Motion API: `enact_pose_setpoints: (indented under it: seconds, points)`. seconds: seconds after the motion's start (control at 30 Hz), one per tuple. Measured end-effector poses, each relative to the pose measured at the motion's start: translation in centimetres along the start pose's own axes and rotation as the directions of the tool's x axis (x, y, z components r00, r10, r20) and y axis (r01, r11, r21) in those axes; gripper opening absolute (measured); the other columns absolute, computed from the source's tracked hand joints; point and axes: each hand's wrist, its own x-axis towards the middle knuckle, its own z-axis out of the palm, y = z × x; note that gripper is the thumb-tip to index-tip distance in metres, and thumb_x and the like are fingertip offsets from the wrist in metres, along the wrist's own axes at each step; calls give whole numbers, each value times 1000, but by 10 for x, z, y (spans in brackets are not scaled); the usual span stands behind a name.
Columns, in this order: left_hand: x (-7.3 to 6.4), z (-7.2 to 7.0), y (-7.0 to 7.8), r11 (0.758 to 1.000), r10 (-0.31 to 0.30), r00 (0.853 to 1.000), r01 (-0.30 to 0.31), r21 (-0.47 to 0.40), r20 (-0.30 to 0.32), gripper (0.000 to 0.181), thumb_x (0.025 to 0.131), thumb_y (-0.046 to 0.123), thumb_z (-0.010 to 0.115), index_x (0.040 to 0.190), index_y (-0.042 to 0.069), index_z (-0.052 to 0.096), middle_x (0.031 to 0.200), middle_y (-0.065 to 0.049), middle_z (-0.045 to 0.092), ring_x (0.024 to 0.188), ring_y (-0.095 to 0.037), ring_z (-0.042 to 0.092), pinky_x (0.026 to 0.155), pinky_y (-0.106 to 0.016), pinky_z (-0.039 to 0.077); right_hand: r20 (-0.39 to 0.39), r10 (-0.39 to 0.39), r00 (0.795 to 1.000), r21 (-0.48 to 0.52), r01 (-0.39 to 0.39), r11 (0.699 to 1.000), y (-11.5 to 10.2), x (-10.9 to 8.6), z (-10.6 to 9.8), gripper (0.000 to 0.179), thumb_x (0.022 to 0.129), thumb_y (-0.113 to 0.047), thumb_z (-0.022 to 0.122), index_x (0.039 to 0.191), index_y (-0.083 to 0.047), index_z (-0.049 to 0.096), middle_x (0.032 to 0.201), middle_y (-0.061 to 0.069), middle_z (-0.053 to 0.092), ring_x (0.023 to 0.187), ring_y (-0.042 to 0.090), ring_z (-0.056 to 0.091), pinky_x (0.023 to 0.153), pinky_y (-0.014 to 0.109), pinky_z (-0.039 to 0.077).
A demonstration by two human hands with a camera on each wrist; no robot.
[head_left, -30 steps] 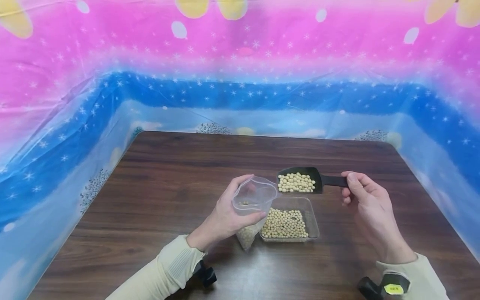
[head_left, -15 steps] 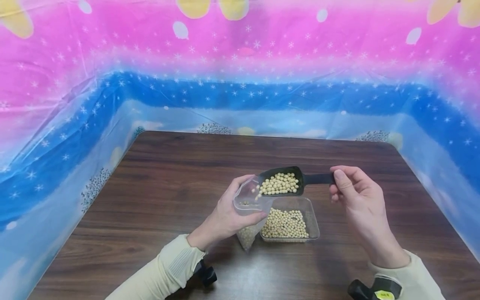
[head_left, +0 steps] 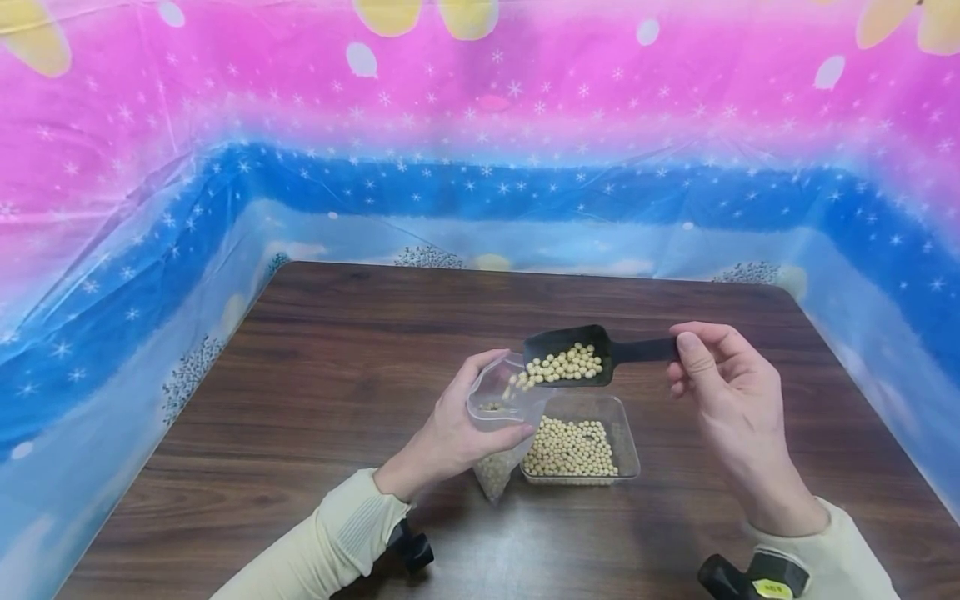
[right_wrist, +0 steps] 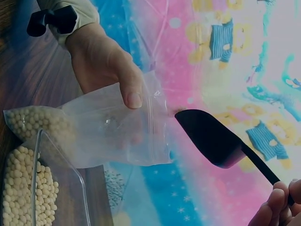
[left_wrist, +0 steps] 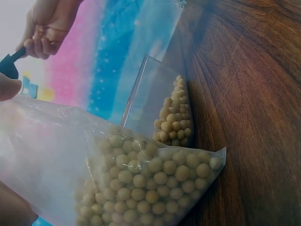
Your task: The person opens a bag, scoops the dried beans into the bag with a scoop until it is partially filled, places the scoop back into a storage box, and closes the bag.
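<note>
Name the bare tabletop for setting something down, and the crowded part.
Bare: the tabletop between scoop and printed cloth, left of the left hand, and right of the right hand. Crowded: the middle, where zip bag, scoop and tub of soybeans cluster between the hands.

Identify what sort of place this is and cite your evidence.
Probably a makeshift recording booth: a printed sheet screens the far edge and both sides of a wood-grain table, and black wrist-worn devices look like cameras.
</note>
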Motion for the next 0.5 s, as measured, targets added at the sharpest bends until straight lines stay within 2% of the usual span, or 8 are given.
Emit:
enact_pose_setpoints:
  seconds: [0.3,0.5]
  points:
    - [0,-1,1,1000,4,1000,-4,2,2,77,77,17,83,141,18,41,121,-3,55,107,-22,57,91,-49,49,-37,-38,999,-24,37,999,-4,0,0,20,96,-12,60,107,5,61,69,5,61,60,11,58,57,20,51]
    - [0,-1,2,1000,3,1000,-3,11,-5,77,76,17,83,141,18,41,121,-5,56,106,-22,57,90,-49,50,-72,-120,990,-53,116,992,-7,2,2,16,96,-8,59,104,6,62,67,7,62,57,12,57,56,20,50]
